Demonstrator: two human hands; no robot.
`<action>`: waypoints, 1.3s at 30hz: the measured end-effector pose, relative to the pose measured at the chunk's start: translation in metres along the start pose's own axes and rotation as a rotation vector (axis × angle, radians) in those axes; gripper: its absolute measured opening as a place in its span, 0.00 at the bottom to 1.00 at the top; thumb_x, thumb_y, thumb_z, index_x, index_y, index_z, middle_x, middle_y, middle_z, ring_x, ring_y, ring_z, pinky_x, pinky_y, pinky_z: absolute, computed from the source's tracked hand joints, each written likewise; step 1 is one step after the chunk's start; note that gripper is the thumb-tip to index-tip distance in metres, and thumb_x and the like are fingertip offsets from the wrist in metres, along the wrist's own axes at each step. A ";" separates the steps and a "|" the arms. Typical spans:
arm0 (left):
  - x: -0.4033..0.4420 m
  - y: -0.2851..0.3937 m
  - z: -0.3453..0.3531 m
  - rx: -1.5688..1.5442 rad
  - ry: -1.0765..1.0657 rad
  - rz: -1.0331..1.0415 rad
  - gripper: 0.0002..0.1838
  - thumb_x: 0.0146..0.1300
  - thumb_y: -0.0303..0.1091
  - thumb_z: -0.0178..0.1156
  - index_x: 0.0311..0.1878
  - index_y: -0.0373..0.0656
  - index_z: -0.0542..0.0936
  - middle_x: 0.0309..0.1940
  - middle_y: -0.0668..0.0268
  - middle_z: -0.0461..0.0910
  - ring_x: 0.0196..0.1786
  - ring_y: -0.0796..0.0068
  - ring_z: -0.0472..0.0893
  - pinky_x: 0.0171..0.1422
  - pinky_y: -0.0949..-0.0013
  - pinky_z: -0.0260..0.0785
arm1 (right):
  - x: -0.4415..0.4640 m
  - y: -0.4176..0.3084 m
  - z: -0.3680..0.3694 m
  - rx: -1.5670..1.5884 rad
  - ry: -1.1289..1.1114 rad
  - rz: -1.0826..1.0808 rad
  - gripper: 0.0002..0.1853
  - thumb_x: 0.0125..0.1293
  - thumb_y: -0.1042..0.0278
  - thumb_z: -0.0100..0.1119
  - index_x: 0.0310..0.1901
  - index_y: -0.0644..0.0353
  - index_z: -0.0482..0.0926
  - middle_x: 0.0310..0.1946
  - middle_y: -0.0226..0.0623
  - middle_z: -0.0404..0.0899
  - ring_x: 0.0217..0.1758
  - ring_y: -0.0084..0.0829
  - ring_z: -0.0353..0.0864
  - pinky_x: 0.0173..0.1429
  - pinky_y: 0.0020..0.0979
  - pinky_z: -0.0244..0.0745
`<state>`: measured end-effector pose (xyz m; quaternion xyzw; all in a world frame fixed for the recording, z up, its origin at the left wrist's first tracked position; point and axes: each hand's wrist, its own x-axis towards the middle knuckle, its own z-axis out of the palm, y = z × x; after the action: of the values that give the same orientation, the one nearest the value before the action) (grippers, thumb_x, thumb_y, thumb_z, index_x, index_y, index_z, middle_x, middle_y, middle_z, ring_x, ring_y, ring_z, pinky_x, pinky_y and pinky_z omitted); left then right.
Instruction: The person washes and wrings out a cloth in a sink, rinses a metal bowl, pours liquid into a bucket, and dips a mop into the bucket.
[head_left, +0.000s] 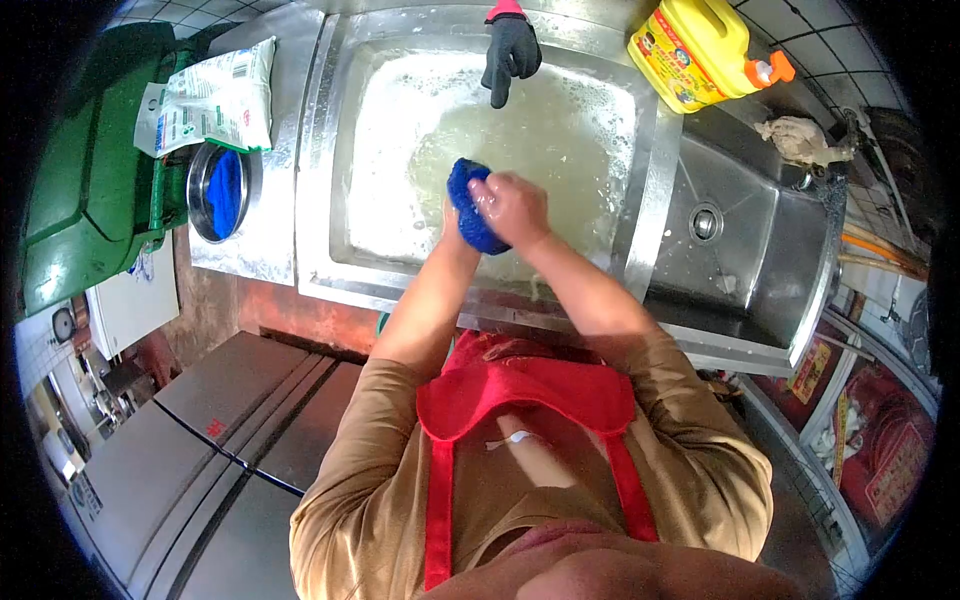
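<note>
The right hand (517, 208) clamps a blue cloth (474, 230) against the left hand (451, 222), whose grip is hidden, over a sudsy sink (320, 165), likely to catch drips.

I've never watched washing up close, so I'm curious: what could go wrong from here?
The blue cloth in the right hand might slip and drop into the cloudy, sudsy water below. The yellow detergent jug stands at the far right corner of the sink, so a bump could tip it. The dark glove extends over the water and may get soaked.
</note>
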<state>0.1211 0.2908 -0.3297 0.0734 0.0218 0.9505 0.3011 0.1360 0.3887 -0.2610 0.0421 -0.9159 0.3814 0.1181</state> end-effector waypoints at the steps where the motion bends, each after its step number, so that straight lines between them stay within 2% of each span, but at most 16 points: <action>1: -0.009 -0.003 -0.024 0.225 0.761 0.013 0.17 0.67 0.45 0.37 0.39 0.49 0.74 0.40 0.62 0.75 0.46 0.66 0.73 0.54 0.62 0.65 | 0.006 0.017 0.004 -0.109 0.011 0.020 0.17 0.60 0.55 0.52 0.18 0.56 0.71 0.19 0.40 0.73 0.24 0.45 0.75 0.27 0.43 0.70; 3: 0.007 -0.014 0.015 0.481 1.070 -0.019 0.20 0.68 0.47 0.38 0.43 0.43 0.75 0.39 0.62 0.77 0.45 0.66 0.75 0.50 0.62 0.68 | 0.002 0.074 0.019 -0.210 -0.093 0.008 0.06 0.58 0.63 0.50 0.30 0.53 0.76 0.30 0.38 0.77 0.32 0.41 0.77 0.31 0.39 0.72; 7: 0.002 0.005 0.010 1.188 1.200 -0.181 0.26 0.62 0.53 0.48 0.45 0.36 0.75 0.36 0.55 0.78 0.42 0.60 0.76 0.51 0.63 0.66 | -0.006 0.114 0.007 -0.533 -0.348 -0.043 0.13 0.57 0.66 0.50 0.45 0.56 0.75 0.45 0.36 0.73 0.54 0.37 0.70 0.52 0.42 0.69; 9: -0.007 0.021 -0.018 1.690 1.132 -0.275 0.29 0.59 0.53 0.53 0.51 0.35 0.72 0.43 0.47 0.75 0.49 0.51 0.73 0.54 0.59 0.64 | -0.026 0.132 0.013 -0.659 -0.257 -0.133 0.17 0.59 0.64 0.50 0.49 0.58 0.72 0.51 0.38 0.70 0.59 0.37 0.65 0.57 0.43 0.65; 12: -0.026 0.017 -0.014 2.258 0.888 -0.308 0.31 0.57 0.49 0.57 0.55 0.34 0.67 0.54 0.45 0.68 0.58 0.48 0.66 0.57 0.56 0.63 | -0.040 0.141 0.028 -0.517 -0.458 0.284 0.22 0.56 0.63 0.55 0.53 0.60 0.69 0.56 0.44 0.65 0.60 0.39 0.65 0.57 0.42 0.65; 13: -0.025 0.016 -0.009 2.100 0.851 -0.532 0.34 0.56 0.48 0.60 0.60 0.36 0.62 0.60 0.49 0.62 0.65 0.48 0.57 0.59 0.51 0.61 | -0.031 0.133 0.034 -0.406 -0.564 0.527 0.23 0.51 0.68 0.59 0.51 0.61 0.70 0.51 0.47 0.70 0.53 0.40 0.72 0.52 0.41 0.70; 16: -0.013 0.001 0.025 0.957 1.153 -0.537 0.36 0.57 0.49 0.59 0.62 0.40 0.60 0.61 0.56 0.64 0.67 0.52 0.55 0.61 0.44 0.58 | -0.027 0.135 0.062 0.788 -0.167 1.078 0.22 0.48 0.73 0.58 0.49 0.63 0.70 0.43 0.45 0.76 0.44 0.41 0.78 0.47 0.41 0.74; 17: -0.011 0.000 0.025 0.848 1.169 -0.492 0.36 0.60 0.57 0.51 0.65 0.44 0.58 0.61 0.62 0.64 0.66 0.55 0.58 0.61 0.39 0.55 | -0.028 0.126 0.053 1.174 -0.142 0.939 0.19 0.50 0.73 0.56 0.46 0.63 0.72 0.36 0.40 0.78 0.38 0.39 0.80 0.45 0.41 0.76; 20: -0.006 0.013 0.015 0.341 0.908 -0.449 0.36 0.61 0.64 0.40 0.64 0.47 0.60 0.60 0.61 0.66 0.62 0.55 0.65 0.60 0.40 0.57 | -0.009 0.072 0.011 1.661 -0.313 1.364 0.15 0.54 0.71 0.53 0.45 0.62 0.72 0.38 0.39 0.78 0.39 0.36 0.79 0.45 0.39 0.76; 21: -0.001 0.012 0.023 0.287 0.892 -0.375 0.37 0.61 0.67 0.32 0.62 0.48 0.64 0.58 0.60 0.68 0.58 0.59 0.70 0.60 0.45 0.60 | -0.009 0.056 0.004 1.719 -0.283 1.357 0.15 0.56 0.69 0.53 0.46 0.61 0.72 0.38 0.39 0.77 0.39 0.35 0.79 0.45 0.38 0.76; 26: -0.005 0.008 0.004 0.216 0.758 -0.122 0.23 0.66 0.49 0.41 0.50 0.38 0.72 0.42 0.57 0.77 0.43 0.62 0.78 0.50 0.60 0.72 | -0.016 0.008 -0.007 1.858 -0.213 1.139 0.19 0.61 0.58 0.51 0.49 0.61 0.71 0.44 0.41 0.76 0.44 0.33 0.78 0.50 0.35 0.74; 30: -0.002 -0.004 0.012 0.143 0.893 -0.004 0.17 0.65 0.41 0.47 0.46 0.36 0.73 0.37 0.59 0.78 0.37 0.65 0.79 0.44 0.64 0.75 | -0.017 0.023 0.012 0.676 -0.343 0.682 0.22 0.61 0.53 0.54 0.50 0.59 0.71 0.44 0.41 0.77 0.43 0.35 0.79 0.49 0.34 0.74; 31: -0.002 -0.005 0.018 0.374 0.987 -0.030 0.17 0.63 0.42 0.50 0.44 0.35 0.74 0.35 0.60 0.78 0.35 0.68 0.79 0.42 0.65 0.74 | -0.007 0.021 0.006 0.137 -0.345 0.523 0.14 0.61 0.58 0.52 0.41 0.59 0.74 0.41 0.46 0.74 0.43 0.41 0.76 0.45 0.39 0.72; 34: 0.005 -0.013 0.032 0.657 1.171 -0.167 0.19 0.62 0.45 0.53 0.43 0.35 0.75 0.34 0.61 0.78 0.36 0.70 0.78 0.41 0.65 0.71 | -0.015 0.076 0.027 -0.381 -0.440 0.265 0.11 0.60 0.64 0.47 0.39 0.60 0.74 0.42 0.46 0.72 0.46 0.45 0.73 0.45 0.43 0.70; 36: 0.001 -0.016 0.021 0.950 1.120 -0.173 0.23 0.58 0.46 0.57 0.46 0.34 0.73 0.36 0.59 0.76 0.37 0.71 0.74 0.41 0.68 0.68 | -0.022 0.105 0.028 -0.451 -0.393 0.044 0.11 0.60 0.67 0.45 0.42 0.60 0.71 0.41 0.44 0.72 0.47 0.45 0.71 0.48 0.45 0.67; 39: -0.016 0.002 0.003 1.107 1.172 -0.180 0.27 0.59 0.43 0.58 0.56 0.38 0.63 0.42 0.62 0.72 0.41 0.71 0.73 0.39 0.67 0.68 | -0.024 0.141 0.032 -0.311 -0.289 0.305 0.25 0.54 0.67 0.54 0.55 0.59 0.65 0.51 0.47 0.69 0.54 0.48 0.68 0.56 0.45 0.65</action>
<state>0.1336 0.2801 -0.3283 -0.3000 0.6489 0.6582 0.2359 0.1299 0.4650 -0.3860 -0.0612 -0.9666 0.2394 -0.0679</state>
